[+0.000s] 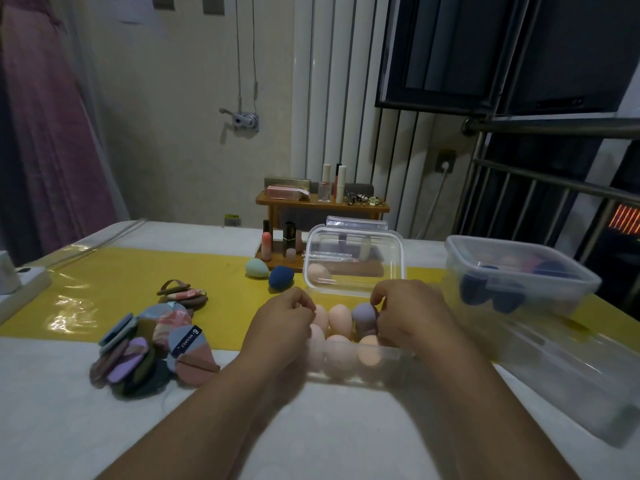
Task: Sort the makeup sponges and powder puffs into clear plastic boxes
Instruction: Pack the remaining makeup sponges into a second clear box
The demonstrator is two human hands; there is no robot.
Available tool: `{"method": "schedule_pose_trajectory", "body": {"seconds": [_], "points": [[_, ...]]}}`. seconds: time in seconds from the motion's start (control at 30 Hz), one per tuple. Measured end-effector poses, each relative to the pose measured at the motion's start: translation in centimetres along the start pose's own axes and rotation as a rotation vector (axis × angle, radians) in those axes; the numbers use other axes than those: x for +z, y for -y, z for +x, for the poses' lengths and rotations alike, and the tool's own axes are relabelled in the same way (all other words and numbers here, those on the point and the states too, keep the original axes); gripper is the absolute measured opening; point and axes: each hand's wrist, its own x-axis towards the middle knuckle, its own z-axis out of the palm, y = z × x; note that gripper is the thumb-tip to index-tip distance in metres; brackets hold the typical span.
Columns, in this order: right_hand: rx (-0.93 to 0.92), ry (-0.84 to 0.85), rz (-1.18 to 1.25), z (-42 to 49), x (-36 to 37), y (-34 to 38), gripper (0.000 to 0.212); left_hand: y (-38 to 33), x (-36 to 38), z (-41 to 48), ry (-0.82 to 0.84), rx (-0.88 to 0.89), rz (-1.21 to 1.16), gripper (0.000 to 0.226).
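The fingers (379, 299) of the right hand (412, 317) are curled narrow and pinch the top of a lavender sponge (363, 316), which stands in the far row of the clear box (346, 375) just under those fingertips. The left hand (282, 323) has its fingers (303, 303) curled too, against the left end of the same row. Whether they hold anything I cannot tell.

Between the two sets of fingers stands one peach sponge (340, 319), and another peach one sits half hidden by the left fingers. Nearer the wrists is a second row of three pale pink and peach sponges. All are egg-shaped, smooth and matt. That makes six in the box: five peach or pink and one lavender.

Just beyond the fingers the box's lid (388, 271) stands up, clear, with one more peach sponge (318, 271) seen through it. Beyond the left fingers lie one navy sponge (281, 277) and one mint-green sponge (257, 267), touching each other. Well to the left of the left hand is a heap of powder puffs (149, 351), flat, in lilac, blue, brown and pink; too overlapped to count. Right of the right fingers sits a second clear box (568, 271) with dark blue sponges inside.
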Motion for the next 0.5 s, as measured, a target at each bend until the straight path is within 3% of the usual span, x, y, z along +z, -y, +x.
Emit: {"method": "schedule_pose_trajectory", "body": {"seconds": [0.23,0.37,0.5], "points": [[0.098,0.005,-0.106,0.87,0.28,0.27,0.016,0.21,0.08,0.09,0.003,-0.002,-0.017,0.023],[0.065,-0.091,-0.057,1.04,0.75,-0.28,0.018,0.18,0.10,0.01,0.000,0.006,-0.009,0.019],[0.117,-0.001,-0.017,0.80,0.46,-0.09,0.011,0.40,0.07,0.14,0.004,0.002,-0.015,0.018]]}}
